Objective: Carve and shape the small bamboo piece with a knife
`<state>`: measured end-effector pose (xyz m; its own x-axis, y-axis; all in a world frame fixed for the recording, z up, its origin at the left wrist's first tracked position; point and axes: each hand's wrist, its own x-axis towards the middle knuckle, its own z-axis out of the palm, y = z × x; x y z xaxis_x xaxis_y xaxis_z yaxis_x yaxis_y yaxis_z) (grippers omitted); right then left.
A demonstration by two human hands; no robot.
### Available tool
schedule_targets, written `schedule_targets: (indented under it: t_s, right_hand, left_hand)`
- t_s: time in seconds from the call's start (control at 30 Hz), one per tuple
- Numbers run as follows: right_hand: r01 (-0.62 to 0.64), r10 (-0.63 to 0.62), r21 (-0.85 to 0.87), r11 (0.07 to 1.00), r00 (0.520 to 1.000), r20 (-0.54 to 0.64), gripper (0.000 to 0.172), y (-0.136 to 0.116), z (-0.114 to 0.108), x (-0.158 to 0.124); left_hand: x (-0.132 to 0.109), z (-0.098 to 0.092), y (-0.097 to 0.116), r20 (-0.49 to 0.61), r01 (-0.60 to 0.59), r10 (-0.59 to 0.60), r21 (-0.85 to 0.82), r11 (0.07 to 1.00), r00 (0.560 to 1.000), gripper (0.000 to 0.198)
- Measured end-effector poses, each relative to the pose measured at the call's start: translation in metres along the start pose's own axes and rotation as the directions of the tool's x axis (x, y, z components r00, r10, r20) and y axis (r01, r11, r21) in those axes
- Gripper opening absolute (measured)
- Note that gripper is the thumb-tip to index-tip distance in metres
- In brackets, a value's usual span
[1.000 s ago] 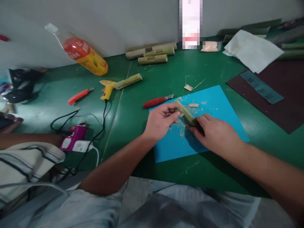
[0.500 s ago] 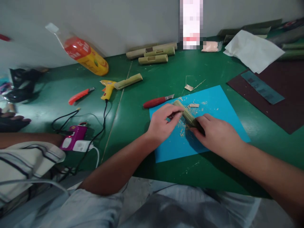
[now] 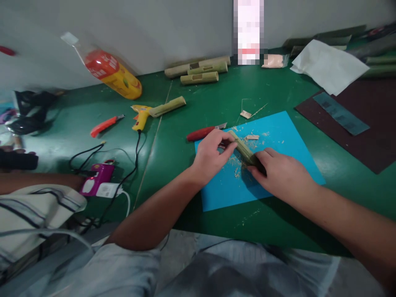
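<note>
Bottle (image 3: pixel 113 74): red and yellow, near the wall (image 3: pixel 173 33)
Glue gun (image 3: pixel 141 118): yellow, black cord (image 3: pixel 135 156)
Magenta box (image 3: pixel 96 180): touching a white plug (image 3: pixel 108 190)
Bluish strip (image 3: pixel 342 114): on the dark sheet (image 3: pixel 371 150)
Packet (image 3: pixel 273 61): pinkish, beside white paper (image 3: pixel 329 66)

Creased, pale grey-blue clothing (image 3: pixel 133 268) leaves the forearms (image 3: pixel 167 206), left hand (image 3: pixel 212 154) and right hand (image 3: pixel 280 171) bare.

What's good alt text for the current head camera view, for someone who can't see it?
A bare right hand grips a bamboo piece over a blue sheet strewn with shavings, the left hand at its far end. A red-handled knife lies beyond the left hand on the green table, with a yellow glue gun farther left.
</note>
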<state>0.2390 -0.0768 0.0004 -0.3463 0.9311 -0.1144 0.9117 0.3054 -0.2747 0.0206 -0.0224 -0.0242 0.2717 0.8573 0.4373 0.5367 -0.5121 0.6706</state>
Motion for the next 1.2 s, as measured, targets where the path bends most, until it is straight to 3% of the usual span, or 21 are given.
schedule_targets:
  t_s: [0.1,0.2,0.47,0.73,0.97,1.2]
  right_hand:
    - [0.01,-0.01,0.001,1.0,1.0,-0.005,0.028,0.001,0.001,0.0]
    - [0.009,-0.009,0.003,1.0,1.0,-0.01,0.028,0.001,0.0,0.0]
    - [-0.006,0.006,0.013,1.0,1.0,0.009,0.03,0.0,-0.001,0.001]
    - [-0.017,0.017,0.0,1.0,0.999,0.029,0.031,-0.001,-0.002,0.001]
    - [-0.006,0.006,0.004,1.0,1.0,0.0,0.031,0.001,0.001,0.001]
    - [-0.01,0.01,0.014,1.0,1.0,0.01,0.03,0.0,0.0,0.001]
  left_hand:
    - [0.003,0.0,0.0,0.013,-0.145,0.144,0.094,0.985,0.989,0.004]
    - [0.003,0.0,-0.001,0.034,-0.21,0.207,0.126,0.97,0.978,0.002]
    - [0.0,-0.01,-0.006,0.131,-0.154,0.147,0.049,0.987,0.98,0.021]
    - [0.001,-0.013,-0.007,0.201,-0.168,0.145,0.1,0.981,0.969,0.018]
    - [0.003,-0.012,-0.008,0.171,-0.248,0.226,0.119,0.961,0.959,0.015]
    - [0.0,-0.01,-0.004,0.166,-0.234,0.214,0.113,0.966,0.963,0.015]
